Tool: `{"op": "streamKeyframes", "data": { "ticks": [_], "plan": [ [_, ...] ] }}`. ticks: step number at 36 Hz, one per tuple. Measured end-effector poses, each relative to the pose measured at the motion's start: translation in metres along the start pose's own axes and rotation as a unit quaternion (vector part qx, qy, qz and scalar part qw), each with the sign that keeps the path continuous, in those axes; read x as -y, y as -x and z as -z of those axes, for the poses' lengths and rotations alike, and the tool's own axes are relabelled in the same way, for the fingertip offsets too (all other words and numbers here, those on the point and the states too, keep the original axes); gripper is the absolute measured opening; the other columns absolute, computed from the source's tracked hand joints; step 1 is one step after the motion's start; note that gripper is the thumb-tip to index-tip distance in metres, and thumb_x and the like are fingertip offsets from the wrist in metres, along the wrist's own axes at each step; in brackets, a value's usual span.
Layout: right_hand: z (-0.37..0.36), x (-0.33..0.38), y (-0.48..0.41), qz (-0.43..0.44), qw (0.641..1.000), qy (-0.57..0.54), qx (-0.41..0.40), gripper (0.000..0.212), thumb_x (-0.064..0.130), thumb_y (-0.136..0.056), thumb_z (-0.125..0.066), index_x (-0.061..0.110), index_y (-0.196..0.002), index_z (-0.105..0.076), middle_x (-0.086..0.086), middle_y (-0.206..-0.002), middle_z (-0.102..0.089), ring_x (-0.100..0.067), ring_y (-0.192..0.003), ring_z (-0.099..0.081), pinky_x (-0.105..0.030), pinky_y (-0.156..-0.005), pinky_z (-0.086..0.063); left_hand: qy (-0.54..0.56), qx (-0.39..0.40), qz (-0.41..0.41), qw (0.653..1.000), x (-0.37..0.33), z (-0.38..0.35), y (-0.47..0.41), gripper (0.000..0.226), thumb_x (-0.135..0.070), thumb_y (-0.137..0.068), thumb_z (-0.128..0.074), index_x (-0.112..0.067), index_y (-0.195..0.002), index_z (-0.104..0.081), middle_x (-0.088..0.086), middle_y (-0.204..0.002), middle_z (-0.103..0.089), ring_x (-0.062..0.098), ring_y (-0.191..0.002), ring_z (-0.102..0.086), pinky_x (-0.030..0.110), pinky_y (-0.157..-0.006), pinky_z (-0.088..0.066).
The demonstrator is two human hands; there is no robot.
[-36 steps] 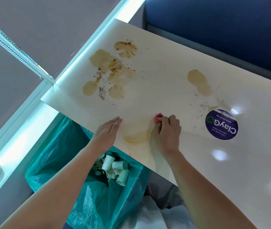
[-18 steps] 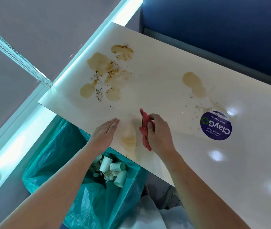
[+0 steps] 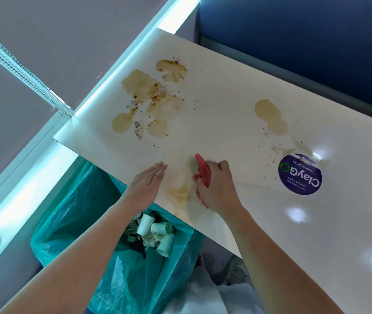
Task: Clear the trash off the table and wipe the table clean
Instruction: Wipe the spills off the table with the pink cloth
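Gripping a crumpled red cloth [image 3: 203,175], the right hand [image 3: 217,189] has its fingers and thumb curled tight round the fabric and presses it down on the pale table [image 3: 225,123], just at five o'clock of the picture's centre and close to the near edge. The left hand [image 3: 147,184] lies palm down at the table's near edge, at nine o'clock of the cloth and apart from it, fingers straight and held together, with nothing in its grasp. Between the two hands a faint brown smear [image 3: 179,191] runs toward the edge, meeting the cloth at its seven o'clock side. A cluster of brown stains [image 3: 148,98] peppered with dark specks spreads at eleven o'clock of the cloth, well apart from it. A second brown stain [image 3: 271,116] sits at two o'clock, with small droplets trailing from it toward a round purple sticker [image 3: 300,174] marked "ClayGo", which lies at three o'clock of the right hand with its lettering upside down to the camera. Below the table edge, at seven o'clock of the cloth and under the left forearm, an open green bin bag [image 3: 78,211] holds white paper cups [image 3: 155,232] and crumpled scraps. A blue seat [image 3: 305,41] stands beyond the far edge at one o'clock.
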State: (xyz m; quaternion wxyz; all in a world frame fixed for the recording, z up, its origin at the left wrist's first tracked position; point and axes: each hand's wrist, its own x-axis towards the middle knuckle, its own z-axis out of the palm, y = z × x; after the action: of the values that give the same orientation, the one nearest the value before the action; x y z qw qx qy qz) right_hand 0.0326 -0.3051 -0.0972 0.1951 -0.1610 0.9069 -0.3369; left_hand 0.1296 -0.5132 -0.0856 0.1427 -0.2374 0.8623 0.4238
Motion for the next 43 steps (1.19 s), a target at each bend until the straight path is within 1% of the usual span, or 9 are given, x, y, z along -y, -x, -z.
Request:
{"op": "streamKeyframes", "data": {
  "ticks": [5, 9, 16, 20, 25, 30, 34, 39, 43],
  "plan": [
    [0.018, 0.014, -0.003, -0.003, 0.993, -0.105, -0.047, 0.042, 0.012, -0.094, -0.061, 0.024, -0.133, -0.057, 0.004, -0.116, -0.051, 0.001, -0.093, -0.058, -0.003, -0.081, -0.045, -0.003, 0.005, -0.004, 1.0, -0.001, 0.0, -0.001, 0.047, -0.038, -0.113, -0.029, -0.027, -0.155, -0.046, -0.014, -0.163, -0.035, -0.003, -0.149, -0.027, 0.018, -0.12, -0.013],
    [0.024, 0.024, -0.006, 0.025, 0.99, -0.128, -0.057, 0.034, 0.014, -0.096, -0.058, 0.026, -0.128, -0.057, 0.007, -0.117, -0.058, -0.004, -0.102, -0.058, -0.017, -0.09, -0.048, -0.007, 0.005, -0.005, 1.0, -0.001, 0.001, -0.001, 0.046, -0.038, -0.113, -0.029, -0.028, -0.155, -0.045, -0.014, -0.164, -0.034, -0.002, -0.15, -0.025, 0.02, -0.122, -0.013],
    [-0.006, 0.004, -0.017, 0.02, 0.991, 0.12, -0.054, 0.048, 0.019, -0.099, -0.053, 0.013, -0.145, -0.043, -0.014, -0.124, -0.039, -0.031, -0.105, -0.041, -0.049, -0.097, -0.046, -0.008, 0.009, -0.007, 1.0, -0.002, 0.0, 0.0, 0.047, -0.039, -0.112, -0.03, -0.027, -0.156, -0.043, -0.014, -0.164, -0.032, -0.003, -0.151, -0.023, 0.018, -0.121, -0.01],
    [-0.015, 0.009, -0.021, 0.083, 0.991, 0.073, -0.073, 0.055, 0.012, -0.099, -0.049, 0.019, -0.153, -0.038, -0.011, -0.128, -0.042, -0.026, -0.107, -0.04, -0.042, -0.098, -0.045, -0.018, 0.013, -0.009, 1.0, -0.003, 0.001, -0.001, 0.048, -0.042, -0.112, -0.029, -0.028, -0.157, -0.041, -0.015, -0.165, -0.03, -0.004, -0.15, -0.022, 0.017, -0.12, -0.009],
    [-0.037, 0.026, -0.006, 0.165, 0.983, 0.076, -0.033, 0.052, 0.041, -0.097, -0.04, 0.015, -0.138, -0.059, -0.008, -0.124, -0.056, -0.027, -0.104, -0.046, -0.041, -0.09, -0.049, -0.014, 0.011, -0.01, 1.0, -0.004, 0.001, -0.001, 0.048, -0.043, -0.112, -0.029, -0.03, -0.156, -0.042, -0.015, -0.164, -0.032, -0.004, -0.15, -0.023, 0.018, -0.121, -0.011],
    [-0.039, 0.014, 0.019, 0.186, 0.978, 0.081, -0.04, 0.046, 0.034, -0.103, -0.043, 0.011, -0.141, -0.055, -0.006, -0.133, -0.054, -0.022, -0.113, -0.043, -0.038, -0.099, -0.044, 0.001, 0.008, -0.004, 1.0, -0.003, 0.002, 0.0, 0.047, -0.04, -0.112, -0.03, -0.028, -0.156, -0.044, -0.015, -0.164, -0.034, -0.005, -0.149, -0.025, 0.018, -0.121, -0.013],
    [-0.026, 0.006, 0.017, 0.108, 0.993, -0.014, -0.046, 0.037, 0.023, -0.107, -0.043, 0.015, -0.141, -0.053, 0.001, -0.132, -0.044, -0.013, -0.121, -0.042, -0.027, -0.11, -0.039, -0.002, 0.008, -0.005, 1.0, -0.002, 0.001, 0.0, 0.047, -0.04, -0.112, -0.029, -0.028, -0.155, -0.044, -0.014, -0.164, -0.034, -0.004, -0.149, -0.025, 0.018, -0.12, -0.012],
    [-0.029, 0.008, 0.008, 0.151, 0.988, 0.01, -0.001, 0.026, 0.011, -0.1, -0.056, 0.012, -0.121, -0.072, 0.003, -0.109, -0.052, -0.015, -0.105, -0.046, -0.017, -0.093, -0.04, -0.016, 0.014, -0.006, 1.0, -0.003, 0.0, -0.001, 0.048, -0.04, -0.112, -0.028, -0.028, -0.157, -0.041, -0.014, -0.165, -0.031, -0.005, -0.15, -0.022, 0.016, -0.119, -0.009],
    [-0.047, 0.012, 0.01, 0.218, 0.975, 0.031, -0.015, 0.025, 0.024, -0.098, -0.063, 0.019, -0.12, -0.072, 0.003, -0.115, -0.054, -0.02, -0.102, -0.046, -0.034, -0.085, -0.049, -0.017, 0.011, -0.004, 1.0, -0.004, 0.0, -0.001, 0.047, -0.038, -0.112, -0.03, -0.028, -0.156, -0.042, -0.014, -0.165, -0.031, -0.005, -0.15, -0.022, 0.017, -0.12, -0.01]
  ]
}}
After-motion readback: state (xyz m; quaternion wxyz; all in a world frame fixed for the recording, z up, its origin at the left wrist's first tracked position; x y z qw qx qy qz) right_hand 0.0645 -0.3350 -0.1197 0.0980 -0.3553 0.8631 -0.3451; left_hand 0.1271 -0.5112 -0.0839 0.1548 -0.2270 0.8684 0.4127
